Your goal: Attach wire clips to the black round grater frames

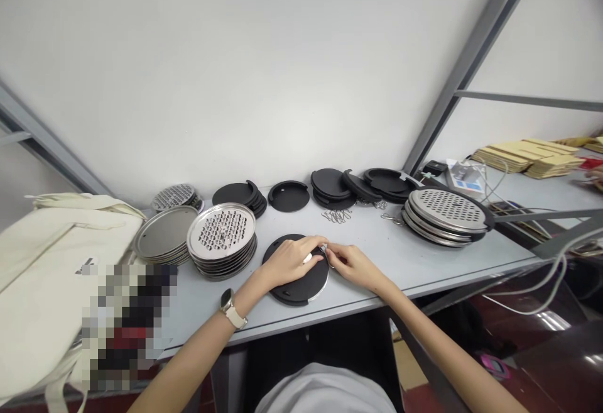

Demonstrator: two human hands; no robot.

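Observation:
A round black disc with a thin metal rim lies flat near the table's front edge. My left hand rests over its upper part, fingers bent towards the disc's right edge, with a small white piece showing by the fingers. At that same edge my right hand pinches a small metal piece that is too small to name surely. The fingertips of both hands nearly meet there. Beyond the hands lies a small pile of wire hooks.
Stacked metal grater discs and plain metal discs stand left. Black discs line the wall. Another perforated stack sits right. A cream cloth bag covers the left end. Yellowish flat pieces and cables lie far right.

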